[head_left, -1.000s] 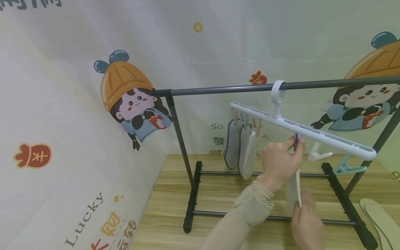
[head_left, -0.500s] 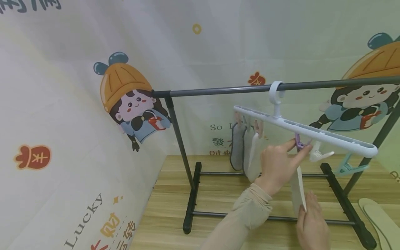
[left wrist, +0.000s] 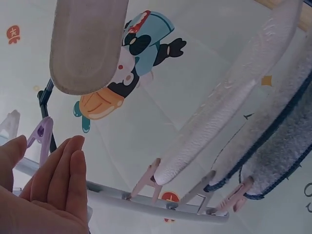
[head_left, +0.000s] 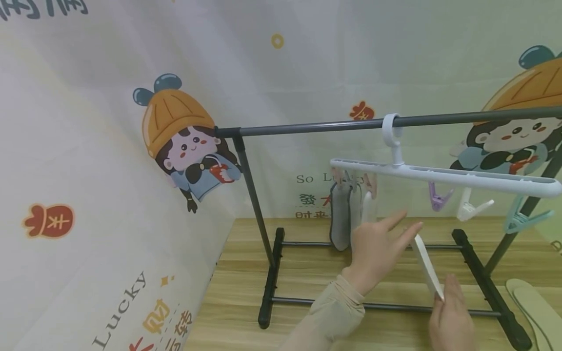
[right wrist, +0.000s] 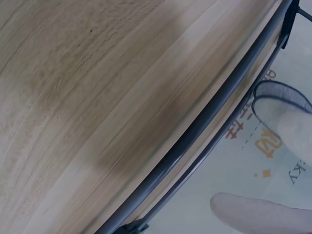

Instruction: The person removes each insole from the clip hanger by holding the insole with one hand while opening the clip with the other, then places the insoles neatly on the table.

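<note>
My left hand (head_left: 377, 251) is open, its thumb and fingers apart, just left of the upper end of a white insole (head_left: 428, 268). The lower part of that insole is pinched by my right hand (head_left: 452, 314), and it leans with its top to the left. In the left wrist view the insole (left wrist: 87, 48) shows its flat side, apart from the left hand (left wrist: 48, 195). A purple clip (head_left: 439, 197) hangs above the insole with nothing in it. It dangles from a white clip hanger (head_left: 461, 178).
On the hanger's left half hang a grey dark-edged insole (head_left: 340, 217) and a white one (head_left: 369, 207). A white clip (head_left: 471, 207) and a teal clip (head_left: 522, 219) dangle at right. A black rack rail (head_left: 307, 128) bears the hanger. Pale insoles (head_left: 533, 307) lie on the table.
My left hand has let go of the purple clip and moved down and left. The insole, in my right hand, has come away downward and right. The hanger has swung round.
</note>
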Tool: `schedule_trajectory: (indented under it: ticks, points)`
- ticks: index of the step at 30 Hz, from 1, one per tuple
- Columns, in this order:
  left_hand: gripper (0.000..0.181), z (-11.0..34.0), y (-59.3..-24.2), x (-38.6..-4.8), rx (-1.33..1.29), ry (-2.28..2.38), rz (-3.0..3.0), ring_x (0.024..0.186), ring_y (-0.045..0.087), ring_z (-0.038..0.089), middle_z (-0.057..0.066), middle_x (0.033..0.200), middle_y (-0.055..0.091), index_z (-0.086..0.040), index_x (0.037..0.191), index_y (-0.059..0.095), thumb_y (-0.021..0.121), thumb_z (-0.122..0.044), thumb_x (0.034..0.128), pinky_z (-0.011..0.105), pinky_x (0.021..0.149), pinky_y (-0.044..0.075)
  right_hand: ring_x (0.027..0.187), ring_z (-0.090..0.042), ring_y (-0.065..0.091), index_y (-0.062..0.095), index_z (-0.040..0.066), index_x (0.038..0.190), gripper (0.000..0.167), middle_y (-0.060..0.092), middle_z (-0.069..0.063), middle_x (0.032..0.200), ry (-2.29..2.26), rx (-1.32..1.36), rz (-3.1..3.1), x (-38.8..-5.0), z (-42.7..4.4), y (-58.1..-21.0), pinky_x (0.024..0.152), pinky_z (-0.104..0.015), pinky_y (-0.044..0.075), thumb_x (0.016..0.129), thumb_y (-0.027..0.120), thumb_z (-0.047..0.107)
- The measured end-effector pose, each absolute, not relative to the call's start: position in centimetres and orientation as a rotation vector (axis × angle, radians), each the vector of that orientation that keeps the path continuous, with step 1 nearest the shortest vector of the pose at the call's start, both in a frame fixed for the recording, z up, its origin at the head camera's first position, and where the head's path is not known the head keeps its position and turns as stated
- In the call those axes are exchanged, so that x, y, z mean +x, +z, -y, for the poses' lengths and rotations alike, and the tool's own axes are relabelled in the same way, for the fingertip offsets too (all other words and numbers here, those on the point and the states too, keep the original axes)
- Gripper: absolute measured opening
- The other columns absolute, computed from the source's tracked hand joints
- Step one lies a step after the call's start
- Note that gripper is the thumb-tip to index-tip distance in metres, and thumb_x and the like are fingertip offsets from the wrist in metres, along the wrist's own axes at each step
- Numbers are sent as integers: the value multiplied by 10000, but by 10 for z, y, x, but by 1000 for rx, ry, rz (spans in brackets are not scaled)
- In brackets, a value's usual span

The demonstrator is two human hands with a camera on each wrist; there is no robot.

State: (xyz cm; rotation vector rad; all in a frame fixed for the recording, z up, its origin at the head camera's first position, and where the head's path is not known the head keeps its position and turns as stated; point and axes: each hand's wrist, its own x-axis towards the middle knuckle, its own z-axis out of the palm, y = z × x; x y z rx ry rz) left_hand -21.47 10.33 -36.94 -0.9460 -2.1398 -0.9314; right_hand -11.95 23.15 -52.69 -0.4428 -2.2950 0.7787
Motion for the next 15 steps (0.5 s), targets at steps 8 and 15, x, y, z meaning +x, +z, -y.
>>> schedule_trajectory:
  ticks: [8, 15]
  points:
    - [344, -76, -387, -205, -884, -1048, 2187, 397, 98, -93, -4, 632, 719, -109, 1127, 745, 698, -372, 911, 16, 497, 331, 1129, -572, 539, 533, -98, 1308, 334, 509, -345, 1349, 758, -521, 2212, -115, -252, -523, 850, -675, 457, 1006, 452, 19]
    - [373, -49, -404, -198, -837, -1171, 2191, 571, 602, -94, 80, 1029, 747, -49, 1121, 738, 695, -361, 920, 85, 579, 497, 1181, -539, 526, 562, -51, 1248, 322, 500, -264, 1404, 778, -686, 2270, -104, -274, -517, 885, -668, 450, 1052, 379, 126]
